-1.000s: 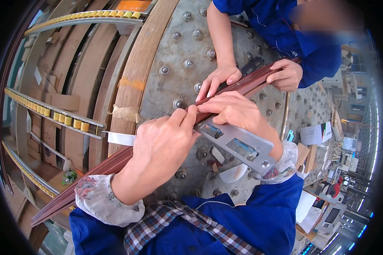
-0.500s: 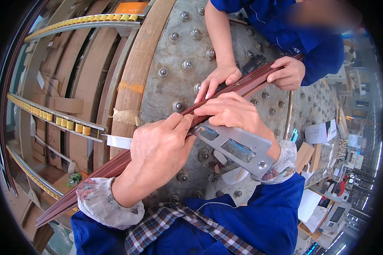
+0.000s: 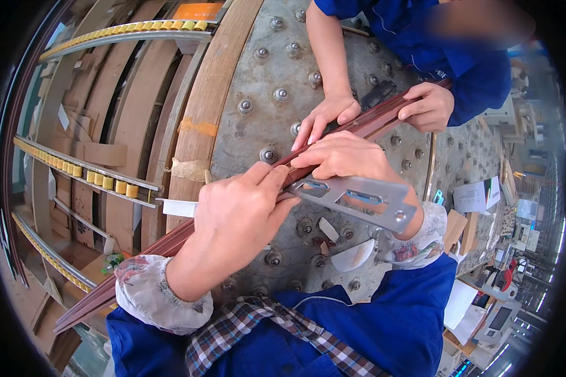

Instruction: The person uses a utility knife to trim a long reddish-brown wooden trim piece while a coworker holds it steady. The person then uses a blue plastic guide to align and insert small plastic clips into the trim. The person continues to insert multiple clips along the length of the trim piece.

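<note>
Far left, curved wooden bands lie stacked, with a rail of yellow rollers crossing them. A long dark red strip runs from lower left up to the upper right, across a round grey metal plate studded with bolts. The left hand pinches that strip, thumb and fingers closed on its edge. Just beside it, the right hand presses down on the strip and grips a flat silver metal bracket with slots, held against the strip's underside. Further right, a co-worker's two hands rest on the same strip, fingers laid over it, blue sleeves behind.
</note>
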Tool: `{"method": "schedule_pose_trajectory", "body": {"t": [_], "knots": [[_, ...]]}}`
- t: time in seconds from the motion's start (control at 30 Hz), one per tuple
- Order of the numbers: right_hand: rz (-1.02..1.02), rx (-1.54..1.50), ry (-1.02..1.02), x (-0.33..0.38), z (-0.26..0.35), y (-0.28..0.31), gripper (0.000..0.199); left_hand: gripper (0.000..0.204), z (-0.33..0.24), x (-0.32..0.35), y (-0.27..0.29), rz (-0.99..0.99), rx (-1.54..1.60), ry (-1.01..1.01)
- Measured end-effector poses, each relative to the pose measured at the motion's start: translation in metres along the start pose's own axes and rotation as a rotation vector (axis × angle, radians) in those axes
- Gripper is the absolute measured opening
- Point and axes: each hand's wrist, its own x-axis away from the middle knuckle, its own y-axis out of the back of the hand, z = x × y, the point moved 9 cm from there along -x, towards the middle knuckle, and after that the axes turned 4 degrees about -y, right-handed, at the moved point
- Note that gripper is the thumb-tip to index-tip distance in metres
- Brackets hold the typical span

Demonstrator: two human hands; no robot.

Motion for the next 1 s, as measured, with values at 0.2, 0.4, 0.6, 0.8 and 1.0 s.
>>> {"method": "schedule_pose_trajectory", "body": {"t": [0.2, 0.4, 0.6, 0.8, 1.0], "knots": [[0.011, 0.081, 0.024, 0.008, 0.004, 0.013, 0.017, 0.028, 0.008, 0.003, 0.006, 0.039, 0.096, 0.065], [-0.066, 0.172, 0.021, 0.028, 0.003, 0.021, 0.026, 0.02, 0.007, -0.001, 0.008, 0.009, 0.16, 0.099], [-0.35, 0.269, 0.011, 0.087, 0.016, 0.013, 0.021, 0.022, 0.009, 0.0, 0.014, 0.039, 0.057, 0.112], [-0.303, 0.52, -0.228, 0.171, -0.022, -0.04, 0.015, 0.038, 0.021, 0.038, 0.059, 0.057, -0.153, 0.209], [-0.236, 0.596, -0.333, 0.194, -0.041, -0.047, 0.021, 0.059, 0.062, 0.102, 0.07, 0.269, -0.259, 0.325]]}}
